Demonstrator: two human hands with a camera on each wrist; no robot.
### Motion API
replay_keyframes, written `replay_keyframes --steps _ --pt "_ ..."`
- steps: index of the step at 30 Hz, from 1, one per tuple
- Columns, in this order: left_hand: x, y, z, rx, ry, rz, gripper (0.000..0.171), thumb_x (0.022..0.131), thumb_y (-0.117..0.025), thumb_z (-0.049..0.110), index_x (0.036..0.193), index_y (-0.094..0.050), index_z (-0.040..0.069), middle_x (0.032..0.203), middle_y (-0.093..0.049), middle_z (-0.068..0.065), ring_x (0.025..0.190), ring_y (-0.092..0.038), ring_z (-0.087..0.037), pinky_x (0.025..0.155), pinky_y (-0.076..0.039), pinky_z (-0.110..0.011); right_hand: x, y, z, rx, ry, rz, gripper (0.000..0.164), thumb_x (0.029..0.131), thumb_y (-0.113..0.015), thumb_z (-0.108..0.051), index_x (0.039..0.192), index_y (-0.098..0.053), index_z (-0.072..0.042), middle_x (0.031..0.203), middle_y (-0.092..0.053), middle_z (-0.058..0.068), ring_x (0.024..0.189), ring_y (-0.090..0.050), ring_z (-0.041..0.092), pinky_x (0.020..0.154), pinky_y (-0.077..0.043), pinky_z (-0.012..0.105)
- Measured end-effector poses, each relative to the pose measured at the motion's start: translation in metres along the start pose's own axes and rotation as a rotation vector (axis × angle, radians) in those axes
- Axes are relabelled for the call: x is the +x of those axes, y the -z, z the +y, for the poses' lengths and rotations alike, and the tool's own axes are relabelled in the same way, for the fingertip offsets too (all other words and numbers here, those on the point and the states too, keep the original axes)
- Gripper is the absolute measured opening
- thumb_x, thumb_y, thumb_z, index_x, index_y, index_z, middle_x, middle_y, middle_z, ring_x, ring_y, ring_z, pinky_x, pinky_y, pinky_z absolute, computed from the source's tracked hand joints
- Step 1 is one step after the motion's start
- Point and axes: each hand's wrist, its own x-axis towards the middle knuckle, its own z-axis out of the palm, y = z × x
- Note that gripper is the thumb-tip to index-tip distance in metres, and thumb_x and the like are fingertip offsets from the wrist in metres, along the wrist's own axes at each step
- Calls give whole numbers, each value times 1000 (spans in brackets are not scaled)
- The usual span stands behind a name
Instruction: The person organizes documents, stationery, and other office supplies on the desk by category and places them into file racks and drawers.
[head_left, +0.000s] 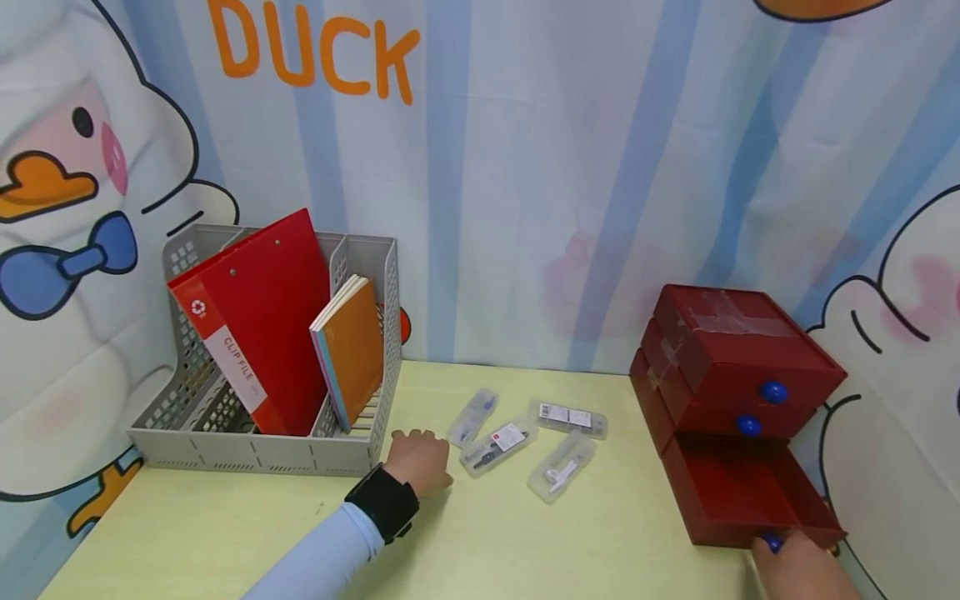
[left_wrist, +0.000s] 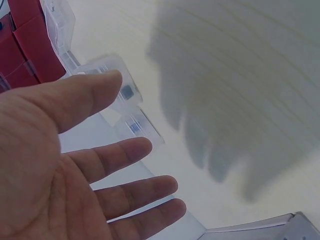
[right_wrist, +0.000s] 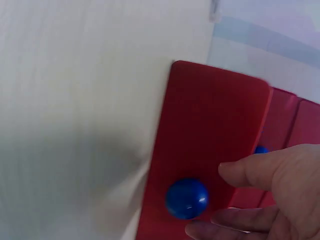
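Observation:
My left hand (head_left: pixel 418 461) hovers over the table between the grey file rack and several clear plastic cases; its fingers are spread and hold nothing. The nearest case (head_left: pixel 492 446) has a dark pen-like item and a white label. Beside it lie another case (head_left: pixel 474 417), a labelled case (head_left: pixel 567 418) and a case with a white item inside (head_left: pixel 561 467). My right hand (head_left: pixel 806 569) is at the front of the pulled-out bottom red drawer (head_left: pixel 750 492). Its thumb and fingers (right_wrist: pixel 245 172) lie loosely beside the blue knob (right_wrist: pixel 186 198), not curled round it.
The red drawer unit (head_left: pixel 750 333) stands at the right, its upper two drawers closed. At the left, the grey rack (head_left: pixel 247 454) holds a red clip file (head_left: pixel 277 333) and upright notebooks (head_left: pixel 354 350). A duck-print curtain (head_left: pixel 510 183) hangs behind the pale table (head_left: pixel 600 542).

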Motion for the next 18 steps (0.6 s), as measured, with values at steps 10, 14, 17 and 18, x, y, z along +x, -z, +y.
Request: replay_keyframes --steps 10,14,17,18 --pt "3 -2 0 -4 -1 -6 36 83 -79 37 102 -72 7 95 -67 -12 93 -62 -32 87 -45 -57 -16 13 -44 -114 -93 112 62 97 -58 -40 120 -48 16 103 -59 30 86 -59 39 80 -51 60" --pt "3 -2 1 -1 -8 0 36 83 -79 37 102 -72 7 95 -67 -13 93 -62 -32 87 -45 -57 -18 14 -60 -124 -71 139 70 96 -59 -45 131 -46 14 120 -53 36 97 -57 46 86 -47 66" --pt "2 -1 2 -3 -7 2 36 83 -79 37 102 -72 7 95 -67 -13 93 -62 -32 87 -45 -57 -22 13 -74 -103 -41 161 72 93 -62 -45 133 -46 12 123 -53 35 99 -55 48 89 -44 68" --pt "2 -1 2 -6 -7 2 36 83 -79 37 102 -72 7 95 -67 -13 93 -62 -32 87 -45 -57 -23 12 -79 -100 -30 170 72 93 -63 -45 133 -47 12 123 -53 35 99 -55 48 89 -44 69"
